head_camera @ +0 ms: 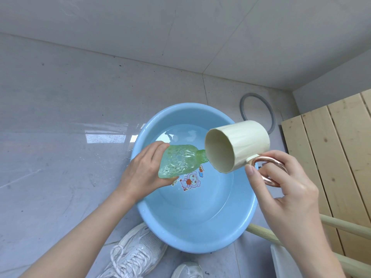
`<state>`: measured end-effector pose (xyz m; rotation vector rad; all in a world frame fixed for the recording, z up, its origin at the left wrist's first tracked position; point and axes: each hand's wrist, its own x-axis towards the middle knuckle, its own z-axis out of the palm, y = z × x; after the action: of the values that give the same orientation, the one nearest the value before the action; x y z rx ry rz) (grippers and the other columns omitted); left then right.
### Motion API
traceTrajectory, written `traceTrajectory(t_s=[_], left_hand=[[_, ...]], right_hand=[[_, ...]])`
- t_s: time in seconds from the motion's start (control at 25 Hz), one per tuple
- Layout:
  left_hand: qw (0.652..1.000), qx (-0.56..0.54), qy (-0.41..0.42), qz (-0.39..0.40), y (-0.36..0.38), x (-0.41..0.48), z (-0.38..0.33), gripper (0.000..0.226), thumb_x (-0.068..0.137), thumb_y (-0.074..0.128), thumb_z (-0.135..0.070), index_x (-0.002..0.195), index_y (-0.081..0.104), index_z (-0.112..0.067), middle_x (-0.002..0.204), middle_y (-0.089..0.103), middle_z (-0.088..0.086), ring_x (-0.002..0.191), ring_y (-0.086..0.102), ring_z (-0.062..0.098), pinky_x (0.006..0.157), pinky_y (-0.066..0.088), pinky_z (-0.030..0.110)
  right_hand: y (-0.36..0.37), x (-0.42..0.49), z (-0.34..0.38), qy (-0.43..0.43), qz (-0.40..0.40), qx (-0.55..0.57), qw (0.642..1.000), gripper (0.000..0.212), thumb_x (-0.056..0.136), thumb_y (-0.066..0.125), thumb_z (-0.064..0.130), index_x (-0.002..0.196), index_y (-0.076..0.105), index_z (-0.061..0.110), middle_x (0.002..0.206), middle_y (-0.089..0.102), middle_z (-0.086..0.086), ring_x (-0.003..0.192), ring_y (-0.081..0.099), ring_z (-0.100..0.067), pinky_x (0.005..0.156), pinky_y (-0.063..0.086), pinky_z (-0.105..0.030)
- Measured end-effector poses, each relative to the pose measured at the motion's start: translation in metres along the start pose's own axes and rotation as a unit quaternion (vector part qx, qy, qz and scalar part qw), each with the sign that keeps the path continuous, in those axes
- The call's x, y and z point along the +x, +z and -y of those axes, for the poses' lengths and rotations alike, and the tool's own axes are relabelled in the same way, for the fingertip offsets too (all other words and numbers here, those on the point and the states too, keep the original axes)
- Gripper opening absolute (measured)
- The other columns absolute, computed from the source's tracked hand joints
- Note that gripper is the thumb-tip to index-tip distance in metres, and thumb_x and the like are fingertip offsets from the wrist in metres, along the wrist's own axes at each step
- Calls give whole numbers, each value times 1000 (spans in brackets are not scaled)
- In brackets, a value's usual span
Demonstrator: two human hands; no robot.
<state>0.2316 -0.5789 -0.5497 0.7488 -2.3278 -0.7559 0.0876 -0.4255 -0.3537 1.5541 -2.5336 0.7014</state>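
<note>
My left hand (143, 167) grips a clear green plastic bottle (179, 160) by its base, tipped on its side with the open neck pointing into a cream mug (239, 143). My right hand (285, 181) holds that mug by its copper ring handle (267, 169), with the mug lying sideways and its mouth facing the bottle. Both are held above a light blue basin (192, 233) that has shallow water and a cartoon sticker on its bottom.
The basin sits on a wet grey tiled floor (60, 127). White sneakers (136, 251) are at its near edge. A grey ring (259, 109) lies beyond it. Pale wooden slats (333, 157) and wooden poles (267, 235) stand to the right.
</note>
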Motion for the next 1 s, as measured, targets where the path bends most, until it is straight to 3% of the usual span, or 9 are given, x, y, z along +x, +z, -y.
traceTrajectory(t_s=[0.36, 0.68, 1.0], left_hand=[[1000, -1, -5, 4, 0, -1, 0, 77, 61, 81, -44, 119, 53, -2, 115, 61, 12, 110, 49, 20, 94, 37, 26], [1000, 5, -6, 8, 1, 0, 1, 77, 63, 77, -47, 120, 50, -3, 115, 61, 13, 109, 48, 21, 94, 36, 27], [1000, 3, -9, 15, 0, 0, 0, 75, 64, 76, -47, 119, 52, -3, 115, 61, 12, 108, 52, 22, 94, 37, 26]], right_hand=[[1, -3, 1, -16, -10, -27, 999, 40, 90, 53, 35, 64, 59, 5, 104, 57, -11, 82, 59, -26, 70, 51, -44], [4, -8, 3, -54, -24, -77, 995, 40, 91, 55, 30, 61, 55, 4, 108, 56, -15, 87, 56, -30, 74, 46, -37], [10, -17, 4, -73, -36, -80, 993, 38, 91, 57, 27, 62, 60, 3, 113, 55, -18, 90, 51, -29, 80, 46, -37]])
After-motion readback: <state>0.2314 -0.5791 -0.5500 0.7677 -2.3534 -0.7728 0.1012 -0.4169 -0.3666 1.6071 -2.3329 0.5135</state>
